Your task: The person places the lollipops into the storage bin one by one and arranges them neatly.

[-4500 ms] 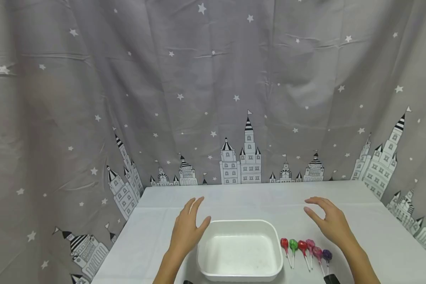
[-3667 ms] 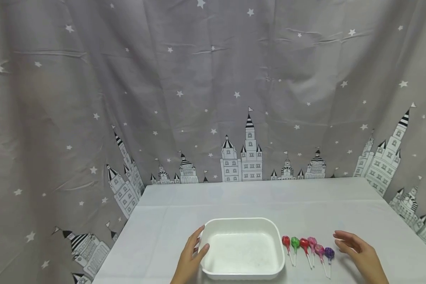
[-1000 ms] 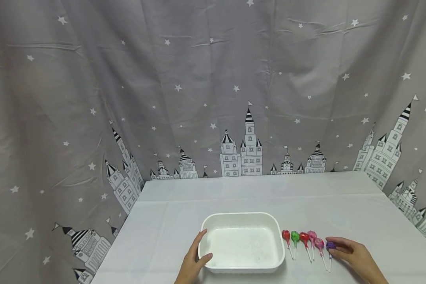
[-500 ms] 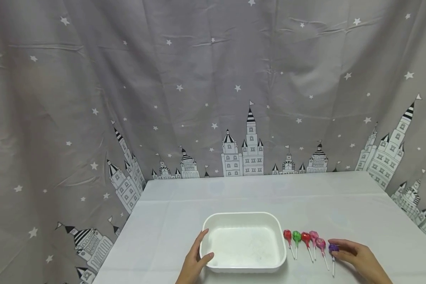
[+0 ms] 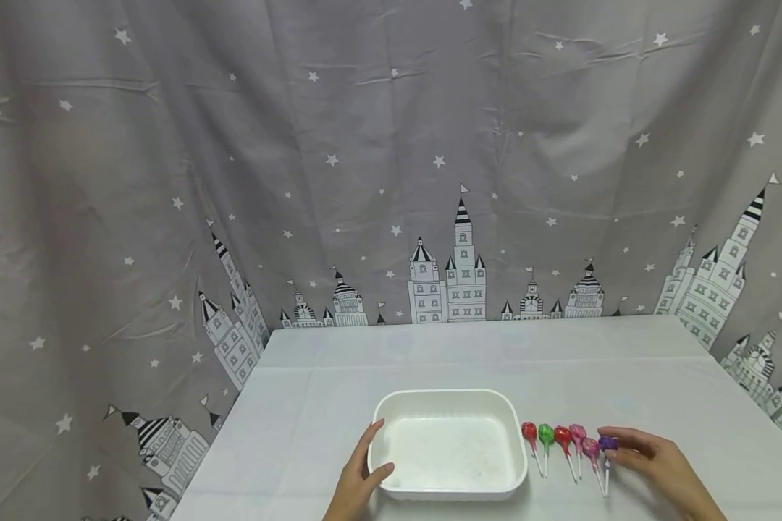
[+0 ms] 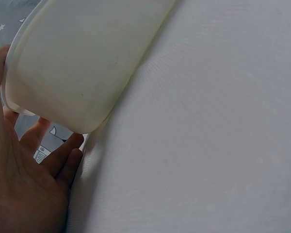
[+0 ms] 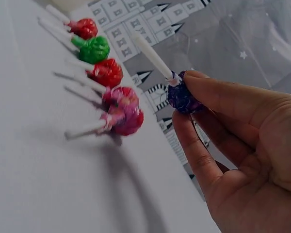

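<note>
The white tub (image 5: pixel 447 483) under my left hand (image 5: pixel 358 486) looks like smooth matt plastic. The purple lollipop (image 7: pixel 183 97) I pinch in my right hand (image 7: pixel 242 160) has a crinkly glossy wrapper. The tablecloth (image 5: pixel 469 362) is fine-woven matt cloth, and the curtain (image 5: pixel 300 181) is soft creased fabric.

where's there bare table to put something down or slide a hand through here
The table is bare between the curtain and the white tub, left of the left hand, and right of the right hand. It is crowded right of the tub: lollipops lie side by side, and the right hand pinches the purple lollipop.
</note>
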A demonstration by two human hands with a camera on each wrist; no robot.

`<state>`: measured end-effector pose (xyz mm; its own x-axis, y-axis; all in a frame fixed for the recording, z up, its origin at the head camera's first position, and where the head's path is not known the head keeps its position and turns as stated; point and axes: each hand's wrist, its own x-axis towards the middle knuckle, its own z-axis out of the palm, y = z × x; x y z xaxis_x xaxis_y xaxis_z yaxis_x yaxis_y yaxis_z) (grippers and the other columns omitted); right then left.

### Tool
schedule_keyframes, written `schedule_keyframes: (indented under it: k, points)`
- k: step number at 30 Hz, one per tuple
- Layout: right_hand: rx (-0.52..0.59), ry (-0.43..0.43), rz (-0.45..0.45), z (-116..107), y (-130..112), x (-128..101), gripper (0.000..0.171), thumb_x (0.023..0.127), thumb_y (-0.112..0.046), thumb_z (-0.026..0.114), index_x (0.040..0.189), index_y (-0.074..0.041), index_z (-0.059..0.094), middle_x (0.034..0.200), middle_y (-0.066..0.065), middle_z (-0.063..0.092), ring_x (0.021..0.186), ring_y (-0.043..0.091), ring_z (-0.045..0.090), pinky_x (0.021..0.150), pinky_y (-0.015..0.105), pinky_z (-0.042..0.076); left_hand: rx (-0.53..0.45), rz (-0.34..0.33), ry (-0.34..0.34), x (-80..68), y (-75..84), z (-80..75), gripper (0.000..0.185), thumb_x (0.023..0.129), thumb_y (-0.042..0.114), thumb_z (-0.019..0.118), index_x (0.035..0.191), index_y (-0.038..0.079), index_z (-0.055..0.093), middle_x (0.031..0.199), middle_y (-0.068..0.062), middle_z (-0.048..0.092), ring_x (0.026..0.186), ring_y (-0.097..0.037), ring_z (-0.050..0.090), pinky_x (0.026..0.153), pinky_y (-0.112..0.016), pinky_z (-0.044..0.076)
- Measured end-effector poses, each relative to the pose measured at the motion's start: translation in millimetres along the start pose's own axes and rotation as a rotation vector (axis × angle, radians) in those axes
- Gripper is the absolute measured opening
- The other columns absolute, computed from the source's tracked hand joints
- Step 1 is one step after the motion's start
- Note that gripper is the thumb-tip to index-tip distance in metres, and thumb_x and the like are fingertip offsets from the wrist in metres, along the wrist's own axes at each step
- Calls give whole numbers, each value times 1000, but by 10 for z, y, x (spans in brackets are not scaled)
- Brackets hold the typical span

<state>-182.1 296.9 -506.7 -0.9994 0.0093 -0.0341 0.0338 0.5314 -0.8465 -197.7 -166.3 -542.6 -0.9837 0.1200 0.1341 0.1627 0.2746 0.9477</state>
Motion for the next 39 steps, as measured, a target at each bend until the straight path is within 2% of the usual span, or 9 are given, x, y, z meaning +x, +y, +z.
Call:
schedule_keyframes:
  k: [6, 14, 18, 23, 28, 33, 39]
  points:
    - [54, 5, -35, 52, -211, 46, 44, 84, -30, 68, 119, -4, 61, 111, 7, 64, 93, -6, 54, 78, 17, 48, -13, 5, -1, 0, 6, -1, 65, 85, 23, 66, 142, 20, 34, 149, -26, 13, 133, -45, 15, 105, -51, 23]
    - [159, -26, -149, 116, -528, 202, 42, 83, -22, 69, 118, 1, 60, 109, 13, 64, 93, 2, 60, 78, 16, 50, -3, -10, 1, 10, -8, 1, 65, 85, 25, 66, 142, 22, 35, 149, -24, 14, 134, -42, 15, 105, -50, 23]
    - [197, -59, -184, 162, -665, 282, 42, 82, -22, 70, 117, 1, 60, 110, 16, 63, 94, 7, 62, 79, 22, 53, 4, -14, 8, 15, -15, 7, 65, 85, 26, 66, 142, 22, 35, 149, -24, 14, 134, -43, 16, 105, -50, 24]
    - [170, -71, -200, 220, -782, 396, 42, 81, -27, 71, 115, -5, 62, 111, 12, 63, 98, 9, 61, 85, 30, 53, -10, -13, 2, 3, -19, 16, 65, 85, 25, 66, 142, 21, 35, 149, -24, 14, 134, -43, 15, 105, -50, 23]
    - [201, -106, -252, 293, -904, 511, 41, 81, -25, 71, 114, -3, 62, 110, 12, 63, 102, 19, 61, 87, 31, 51, -8, -5, 3, -5, -19, 10, 65, 85, 24, 66, 142, 21, 35, 149, -25, 14, 134, -43, 16, 105, -49, 24]
    - [247, -146, -298, 428, -1066, 619, 42, 80, -25, 72, 114, -3, 62, 111, 14, 63, 104, 26, 60, 87, 30, 51, 6, 8, 9, -3, 2, -6, 66, 85, 23, 66, 142, 19, 34, 148, -25, 15, 133, -43, 18, 105, -50, 25]
    - [286, -213, -332, 679, -1257, 738, 39, 80, -22, 72, 113, -3, 63, 110, 14, 63, 101, 26, 61, 85, 28, 52, 13, -2, 11, 7, -13, -2, 65, 85, 24, 65, 142, 19, 35, 148, -26, 15, 133, -44, 16, 105, -50, 23]
